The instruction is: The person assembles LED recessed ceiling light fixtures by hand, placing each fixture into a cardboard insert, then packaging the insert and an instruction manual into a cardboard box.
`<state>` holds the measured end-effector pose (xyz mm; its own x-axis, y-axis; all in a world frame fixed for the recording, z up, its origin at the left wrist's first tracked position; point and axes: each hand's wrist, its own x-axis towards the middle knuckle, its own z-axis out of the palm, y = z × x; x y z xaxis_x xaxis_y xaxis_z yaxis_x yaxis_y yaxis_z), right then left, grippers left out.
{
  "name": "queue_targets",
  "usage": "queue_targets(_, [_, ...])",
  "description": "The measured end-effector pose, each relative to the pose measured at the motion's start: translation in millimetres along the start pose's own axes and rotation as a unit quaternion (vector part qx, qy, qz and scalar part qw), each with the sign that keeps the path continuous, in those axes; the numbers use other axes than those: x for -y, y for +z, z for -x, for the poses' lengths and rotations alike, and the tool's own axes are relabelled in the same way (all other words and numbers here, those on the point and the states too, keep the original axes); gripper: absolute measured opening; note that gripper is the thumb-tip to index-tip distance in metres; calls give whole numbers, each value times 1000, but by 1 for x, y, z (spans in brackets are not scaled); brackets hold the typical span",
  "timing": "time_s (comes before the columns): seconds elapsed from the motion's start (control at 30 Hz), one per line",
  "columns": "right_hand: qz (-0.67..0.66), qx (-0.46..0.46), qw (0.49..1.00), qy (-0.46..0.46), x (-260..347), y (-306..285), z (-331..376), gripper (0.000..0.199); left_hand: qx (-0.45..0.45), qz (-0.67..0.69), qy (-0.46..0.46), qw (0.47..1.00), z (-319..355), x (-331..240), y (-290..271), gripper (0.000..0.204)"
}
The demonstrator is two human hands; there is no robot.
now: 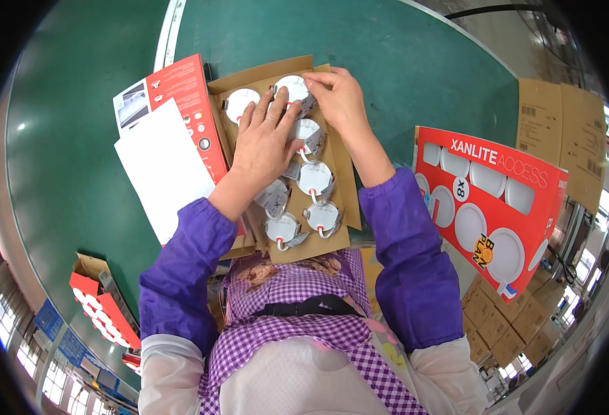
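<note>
An open cardboard box (342, 155) holds several round white downlights (315, 178) with short white cables and metal clips, set roughly in two columns. My left hand (263, 142), a ring on one finger, lies over the box with its fingers stretched out. Its fingertips touch the downlight at the far right (292, 86), and its palm hides part of the middle. At that same downlight's right edge, the thumb and forefinger of my right hand (339, 100) are pinched together. Another downlight (241, 104) sits at the far left corner, beside my left fingers.
Left of the box lies a red printed carton (187, 76) with a blank white sheet (162, 162) over it. A red lamp carton (484, 207) stands on the right, brown cartons (560, 124) behind it. An open red box (104, 304) is at lower left. Everything rests around a green table (90, 138).
</note>
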<state>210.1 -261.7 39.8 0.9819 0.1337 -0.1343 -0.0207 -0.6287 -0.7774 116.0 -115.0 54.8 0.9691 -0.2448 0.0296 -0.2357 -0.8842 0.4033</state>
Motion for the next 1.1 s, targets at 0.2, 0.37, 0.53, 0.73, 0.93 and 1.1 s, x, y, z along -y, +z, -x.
queue_targets(0.2, [-52, 42, 995, 78, -3, 6, -15, 23, -4, -9, 8, 1000, 0, 2, 3, 58])
queue_targets(0.37, [-36, 32, 997, 58, -10, 6, -16, 23, 0, -15, 6, 1000, -1, -1, 2, 58])
queue_targets(0.53, [-33, -11, 999, 21, -9, -1, 6, 20, 1, -4, 0, 1000, 0, -1, 1, 60])
queue_targets(0.73, [-124, -106, 986, 43, -17, -21, 40, 18, 9, -5, -3, 1000, 0, 1, 1, 61])
queue_targets(0.93, [-39, -28, 998, 33, -26, -13, 59, 18, 3, 5, 1, 1000, -1, 1, 4, 60])
queue_targets(1.1, [-34, 17, 997, 65, -31, -8, 59, 20, -8, -21, 9, 1000, -1, 2, 6, 62])
